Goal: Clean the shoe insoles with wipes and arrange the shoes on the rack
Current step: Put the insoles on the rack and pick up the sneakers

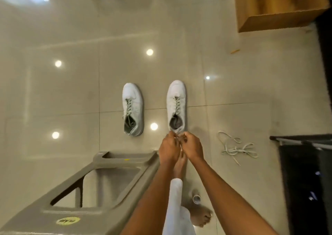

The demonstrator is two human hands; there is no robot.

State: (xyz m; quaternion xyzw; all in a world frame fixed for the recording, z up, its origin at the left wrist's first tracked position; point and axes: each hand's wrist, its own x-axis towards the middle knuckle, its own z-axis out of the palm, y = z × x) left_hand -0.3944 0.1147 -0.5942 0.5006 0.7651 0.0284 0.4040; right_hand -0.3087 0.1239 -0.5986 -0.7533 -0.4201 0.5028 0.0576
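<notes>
White lace-up sneaker [176, 105] at frame centre: left hand [168, 149] and right hand [192, 147] fingers pinch its heel edge; bare glossy tile floor [71, 91] all around.

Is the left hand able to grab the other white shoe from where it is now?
Probably yes. The left hand is busy pinching at the right shoe heel, but bare floor lies between it and the left shoe; nothing blocks it.

I see glossy pale floor tiles [71, 91] mirroring ceiling lights. Two white sneakers [133, 109] look like smooth matt leather with grey cloth linings. A loose shoelace [237, 149] is woven cloth. The grey chair [100, 186] looks matt plastic; the cabinet [280, 7] shows wood grain.
</notes>
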